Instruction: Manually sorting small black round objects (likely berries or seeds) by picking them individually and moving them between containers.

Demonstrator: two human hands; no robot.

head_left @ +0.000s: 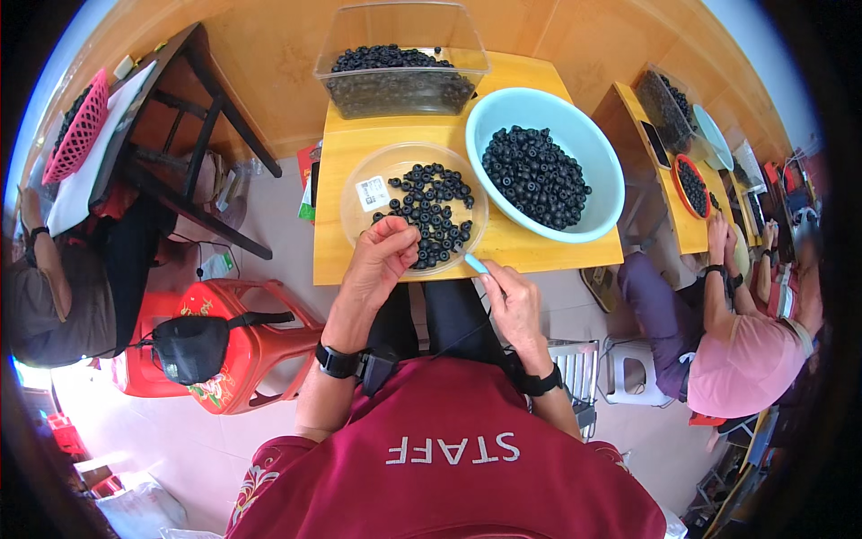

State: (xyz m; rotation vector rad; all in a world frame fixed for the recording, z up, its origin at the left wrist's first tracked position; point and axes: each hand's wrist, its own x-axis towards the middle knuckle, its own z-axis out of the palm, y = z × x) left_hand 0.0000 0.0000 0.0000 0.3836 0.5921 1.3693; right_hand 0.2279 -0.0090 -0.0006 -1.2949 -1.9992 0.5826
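My right hand (514, 304) grips a small tool with a light-blue handle (476, 263); its thin tip points over the near rim of a clear round shallow tray (357, 223). Above that tray's near left side, my left hand (386, 253) is closed in a pinch, and whatever lies between its fingertips is too small to make out. Many small black ring-shaped parts (431, 193) are scattered in the tray beside a white label (372, 192). To the right, a pale-blue basin (606, 193) holds a large heap of similar black parts (534, 177).
A clear plastic bin (400, 94) of black parts stands at the back of the yellow table (337, 144). On the left are a red stool (260, 337) with a black bag (190, 349) and a pink basket (76, 135). People sit at both sides; the right-hand one wears a pink shirt (745, 368).
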